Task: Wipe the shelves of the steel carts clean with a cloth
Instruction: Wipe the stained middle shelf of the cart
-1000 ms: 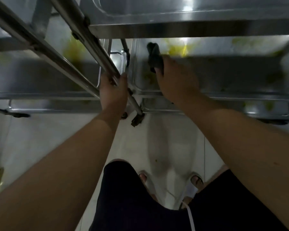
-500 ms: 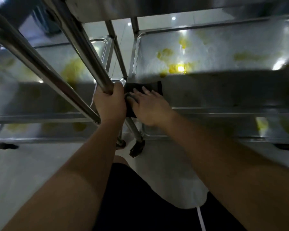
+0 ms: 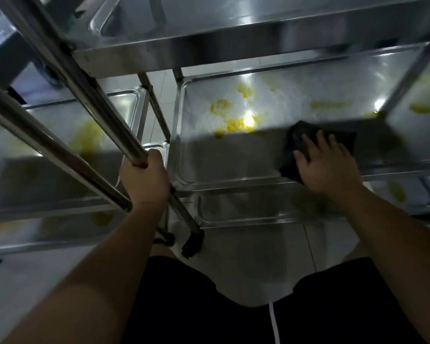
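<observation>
Pressing dark cloth flat under spread right hand on middle shelf, left hand clamping cart post; likely needing overlapping passes toward yellow stains.

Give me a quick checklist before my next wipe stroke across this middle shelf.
1. Dark cloth flat under right hand: ok.
2. Left hand grip on the round steel cart post: ok.
3. Yellow smears gone from steel middle shelf: not ok.
4. Stroke path towards the smears unobstructed: ok.
5. Cloth clean enough: cannot tell.
</observation>
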Available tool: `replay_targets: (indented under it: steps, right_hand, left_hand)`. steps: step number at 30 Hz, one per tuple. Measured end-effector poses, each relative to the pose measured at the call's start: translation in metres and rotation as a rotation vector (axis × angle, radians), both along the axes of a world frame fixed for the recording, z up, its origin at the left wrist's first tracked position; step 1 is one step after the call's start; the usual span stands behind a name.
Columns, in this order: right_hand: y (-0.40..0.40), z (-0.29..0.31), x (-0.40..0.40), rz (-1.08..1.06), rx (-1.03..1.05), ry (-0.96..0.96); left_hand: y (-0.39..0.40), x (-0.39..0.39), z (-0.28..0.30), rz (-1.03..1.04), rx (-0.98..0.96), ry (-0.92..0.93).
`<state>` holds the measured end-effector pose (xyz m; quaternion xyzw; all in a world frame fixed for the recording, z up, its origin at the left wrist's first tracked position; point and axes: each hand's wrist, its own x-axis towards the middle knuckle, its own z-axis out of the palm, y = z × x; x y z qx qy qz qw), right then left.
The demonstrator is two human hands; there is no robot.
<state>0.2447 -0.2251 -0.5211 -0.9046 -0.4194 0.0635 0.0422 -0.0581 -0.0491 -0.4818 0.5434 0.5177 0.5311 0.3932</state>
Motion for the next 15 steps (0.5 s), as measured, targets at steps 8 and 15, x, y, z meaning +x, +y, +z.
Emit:
replay_targets:
  steps: [8, 15]
  right_hand:
    - [0.074, 0.0, -0.065, 0.132, -0.037, 0.064]
    - [0.152, 0.0, -0.167, 0.605, -0.019, 0.123]
  left_hand:
    - [0.008, 0.002, -0.011, 0.05, 0.025, -0.02]
    - [0.012, 0.0, -0.011, 0.03, 0.028, -0.027]
